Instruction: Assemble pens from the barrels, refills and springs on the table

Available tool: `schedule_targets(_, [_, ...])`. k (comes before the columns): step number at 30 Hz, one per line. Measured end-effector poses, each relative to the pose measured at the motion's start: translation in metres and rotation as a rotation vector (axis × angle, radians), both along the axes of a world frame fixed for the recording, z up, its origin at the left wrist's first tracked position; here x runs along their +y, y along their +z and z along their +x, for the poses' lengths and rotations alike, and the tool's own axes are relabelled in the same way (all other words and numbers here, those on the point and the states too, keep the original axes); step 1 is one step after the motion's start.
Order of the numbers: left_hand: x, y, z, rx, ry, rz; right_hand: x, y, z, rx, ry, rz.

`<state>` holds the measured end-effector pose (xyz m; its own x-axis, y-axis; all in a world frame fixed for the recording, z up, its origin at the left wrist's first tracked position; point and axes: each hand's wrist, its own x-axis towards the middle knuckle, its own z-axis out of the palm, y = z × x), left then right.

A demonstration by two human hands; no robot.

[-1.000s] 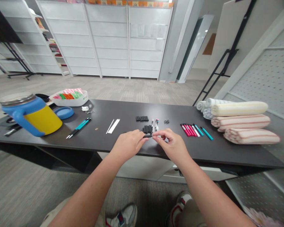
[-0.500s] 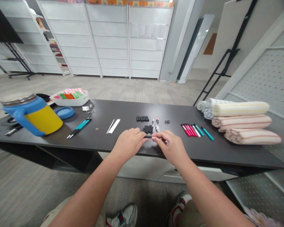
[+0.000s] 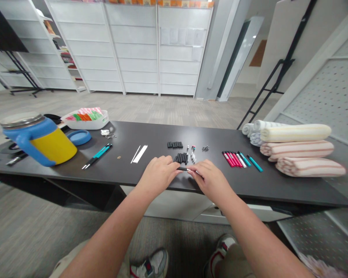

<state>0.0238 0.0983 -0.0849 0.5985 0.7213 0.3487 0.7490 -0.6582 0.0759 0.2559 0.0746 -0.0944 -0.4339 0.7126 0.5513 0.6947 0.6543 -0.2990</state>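
Observation:
My left hand [image 3: 159, 173] pinches the left end of a short black pen grip [image 3: 182, 168] just above the table's front edge. At its right end a small light-coloured tip shows, and my right hand [image 3: 208, 177] closes its fingertips on that end. Just behind the fingers lie more black pen grips [image 3: 181, 158] in a row, partly covered by my left hand. Small white and metal pen parts [image 3: 193, 156] stand beside them. Farther back is a row of short black pieces [image 3: 174, 144], with several small metal parts [image 3: 205, 148] to their right.
Red, white and teal pen barrels [image 3: 234, 159] lie to the right, before stacked rolled towels [image 3: 301, 148]. Leftward are white thin sticks [image 3: 139, 154], two teal pens [image 3: 98, 156], a blue-yellow mug [image 3: 43, 143], a blue lid [image 3: 79, 137] and a white basket [image 3: 88, 123] on the dark table [image 3: 127, 131].
My right fingers have shifted slightly and rolled over, fingertips flatter along the right end of the pen grip. The grip has tilted a little; my left hand is nearly still.

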Motion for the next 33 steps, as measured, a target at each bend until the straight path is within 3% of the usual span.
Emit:
schedule_targets(6, [0.0011, -0.0011, -0.0004, -0.012, -0.015, -0.011, -0.0032, -0.0001, -0.0033, -0.121, -0.039, -0.030])
schedule_targets(20, [0.0000, 0.0005, -0.0008, -0.032, -0.019, -0.023, -0.0061, -0.0003, -0.0047, -0.104, -0.128, -0.045])
schedule_targets(25, [0.0003, 0.0001, -0.0010, -0.033, -0.022, -0.017, -0.0057, 0.0001, -0.0058, -0.189, -0.108, -0.005])
schedule_targets(33, [-0.0001, -0.0002, -0.0015, -0.068, -0.083, 0.015, -0.0047, -0.0004, -0.0028, -0.135, -0.068, -0.013])
